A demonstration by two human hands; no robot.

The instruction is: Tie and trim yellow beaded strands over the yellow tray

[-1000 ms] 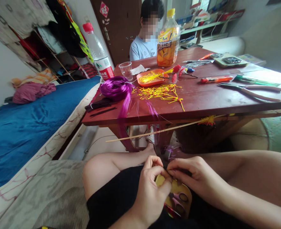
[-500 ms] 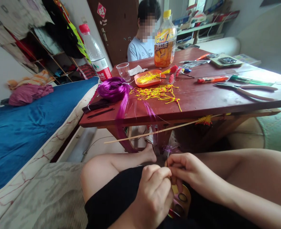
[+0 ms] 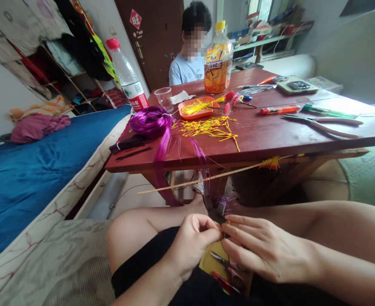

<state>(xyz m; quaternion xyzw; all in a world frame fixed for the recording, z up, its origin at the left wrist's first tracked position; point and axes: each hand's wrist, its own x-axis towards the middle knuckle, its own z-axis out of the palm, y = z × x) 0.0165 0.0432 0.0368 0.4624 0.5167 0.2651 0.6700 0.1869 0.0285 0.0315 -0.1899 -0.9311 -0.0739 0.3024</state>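
My left hand [image 3: 194, 242] is closed in a pinch above my lap. Fingertips of my right hand [image 3: 264, 248] meet it from the other side, with the fingers pressed together. A thin little piece seems to be between the tips, with a speck of yellow, too small to name. Below them, a yellow board or tray [image 3: 207, 260] lies on my lap. On it are scissors with pinkish handles [image 3: 237, 278] and a red cutter-like tool [image 3: 224, 284], partly covered by my right hand.
The red table [image 3: 174, 153] holds a purple fibre bundle [image 3: 151, 121], knotted yellow threads [image 3: 206, 125], an orange tray [image 3: 181, 111], pliers [image 3: 321, 123] and bottles, including an iced tea bottle [image 3: 217, 63]. A thin stick [image 3: 203, 179] juts out below its edge. Across sits another person [image 3: 186, 70].
My left hand has turned and shifted up and left. My right fingers have straightened and spread over the lap. The scissors' blades and the red tool now show more.
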